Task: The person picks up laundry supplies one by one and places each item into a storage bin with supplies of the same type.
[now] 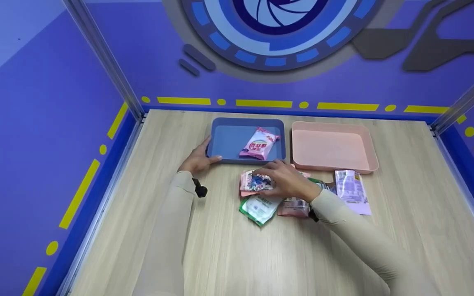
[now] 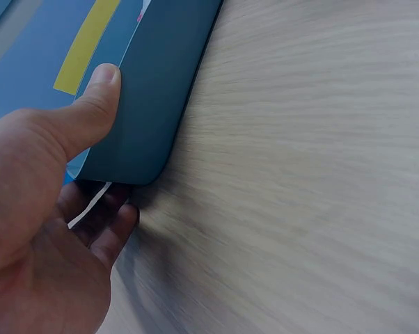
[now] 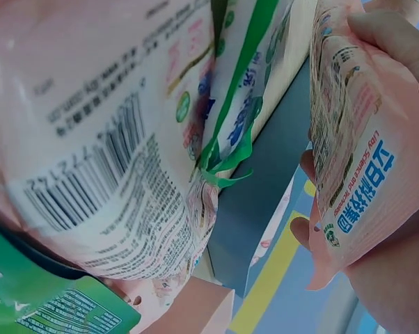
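My left hand [image 1: 198,160] grips the near left corner of the blue tray [image 1: 247,160]. In the left wrist view the thumb [image 2: 101,87] lies against the tray's wall and the fingers reach round the corner. A pink packet [image 1: 257,142] with a rainbow print lies inside this tray. Just in front of it, my right hand [image 1: 284,179] pinches a pink packet with a floral print [image 1: 254,183]. Up close in the right wrist view, this packet [image 3: 362,181] shows blue lettering between thumb and fingers. Part of it is hidden behind the hand.
A pink tray [image 1: 331,144] stands right of the blue one. Below the right hand lie a white-and-green packet [image 1: 260,209] and a pink packet with a barcode [image 1: 294,207]. A purple packet [image 1: 350,191] lies further right. Blue panels wall in the wooden table [image 1: 228,255].
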Action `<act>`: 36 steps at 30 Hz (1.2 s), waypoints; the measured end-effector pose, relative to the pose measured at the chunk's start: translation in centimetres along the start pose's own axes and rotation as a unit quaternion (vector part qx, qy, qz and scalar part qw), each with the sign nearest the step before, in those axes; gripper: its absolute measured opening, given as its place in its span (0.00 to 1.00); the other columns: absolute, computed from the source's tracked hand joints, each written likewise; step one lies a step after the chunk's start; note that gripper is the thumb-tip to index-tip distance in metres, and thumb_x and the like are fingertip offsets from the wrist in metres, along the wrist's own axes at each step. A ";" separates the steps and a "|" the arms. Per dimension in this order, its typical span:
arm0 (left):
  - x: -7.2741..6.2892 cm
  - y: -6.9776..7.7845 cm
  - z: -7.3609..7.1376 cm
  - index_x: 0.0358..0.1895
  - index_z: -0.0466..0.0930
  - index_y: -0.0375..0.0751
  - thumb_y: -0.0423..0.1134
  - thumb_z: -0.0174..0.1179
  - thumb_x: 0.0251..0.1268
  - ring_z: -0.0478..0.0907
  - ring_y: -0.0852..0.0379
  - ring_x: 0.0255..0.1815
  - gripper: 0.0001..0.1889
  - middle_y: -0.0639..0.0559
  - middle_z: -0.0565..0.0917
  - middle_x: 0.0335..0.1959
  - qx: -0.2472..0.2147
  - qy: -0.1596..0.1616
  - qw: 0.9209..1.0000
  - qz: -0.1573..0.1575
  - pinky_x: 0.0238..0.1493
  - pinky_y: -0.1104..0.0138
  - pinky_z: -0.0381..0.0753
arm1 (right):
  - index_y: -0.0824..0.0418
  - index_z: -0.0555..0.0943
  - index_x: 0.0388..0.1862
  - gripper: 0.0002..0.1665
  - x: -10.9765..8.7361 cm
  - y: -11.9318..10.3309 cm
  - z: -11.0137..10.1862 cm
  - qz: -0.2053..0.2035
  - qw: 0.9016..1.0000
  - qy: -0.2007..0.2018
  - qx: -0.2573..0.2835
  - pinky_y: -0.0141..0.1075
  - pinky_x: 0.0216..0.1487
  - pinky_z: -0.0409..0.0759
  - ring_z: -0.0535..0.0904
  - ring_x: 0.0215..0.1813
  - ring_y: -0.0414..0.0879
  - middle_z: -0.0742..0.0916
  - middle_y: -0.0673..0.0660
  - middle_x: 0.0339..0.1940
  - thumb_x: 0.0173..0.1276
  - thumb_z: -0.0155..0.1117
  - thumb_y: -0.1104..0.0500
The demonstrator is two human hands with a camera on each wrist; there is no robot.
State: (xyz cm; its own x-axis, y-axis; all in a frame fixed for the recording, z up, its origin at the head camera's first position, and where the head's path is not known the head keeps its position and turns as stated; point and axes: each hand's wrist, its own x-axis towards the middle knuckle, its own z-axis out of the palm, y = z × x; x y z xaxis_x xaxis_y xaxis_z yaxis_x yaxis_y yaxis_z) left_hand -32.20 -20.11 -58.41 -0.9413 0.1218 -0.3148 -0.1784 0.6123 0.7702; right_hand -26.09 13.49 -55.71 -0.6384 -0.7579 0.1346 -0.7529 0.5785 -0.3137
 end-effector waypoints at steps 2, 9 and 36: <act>0.0 -0.1 0.0 0.85 0.38 0.59 0.50 0.65 0.72 0.40 0.45 0.85 0.50 0.47 0.44 0.86 0.001 -0.001 1.000 0.001 0.82 0.50 0.45 | 0.43 0.81 0.67 0.36 0.0 0.0 -0.1 0.002 1.000 0.001 0.001 0.54 0.57 0.78 0.77 0.58 0.53 0.85 0.53 0.58 0.61 0.76 0.36; 0.1 -0.2 0.0 0.85 0.37 0.59 0.51 0.65 0.72 0.40 0.45 0.85 0.50 0.47 0.44 0.86 0.006 0.000 1.000 0.003 0.82 0.50 0.45 | 0.42 0.81 0.67 0.37 -0.2 -0.1 -0.4 0.005 1.000 0.009 0.000 0.53 0.55 0.79 0.77 0.57 0.53 0.86 0.53 0.58 0.60 0.77 0.36; 0.3 -0.3 -0.1 0.86 0.38 0.55 0.51 0.66 0.70 0.42 0.45 0.85 0.52 0.46 0.46 0.85 0.015 0.000 1.000 0.018 0.82 0.51 0.45 | 0.45 0.81 0.67 0.38 0.3 0.3 -2.2 -0.021 0.999 0.025 -0.012 0.55 0.64 0.74 0.77 0.59 0.53 0.86 0.54 0.59 0.63 0.69 0.29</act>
State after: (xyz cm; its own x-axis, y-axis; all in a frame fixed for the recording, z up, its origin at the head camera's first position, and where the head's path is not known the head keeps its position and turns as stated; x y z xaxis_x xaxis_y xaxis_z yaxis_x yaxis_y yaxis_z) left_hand -32.44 -20.37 -58.66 -0.9470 0.1444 -0.2870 -0.1352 0.6313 0.7637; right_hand -26.83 14.11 -53.66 -0.6134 -0.7654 0.1948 -0.7821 0.5543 -0.2845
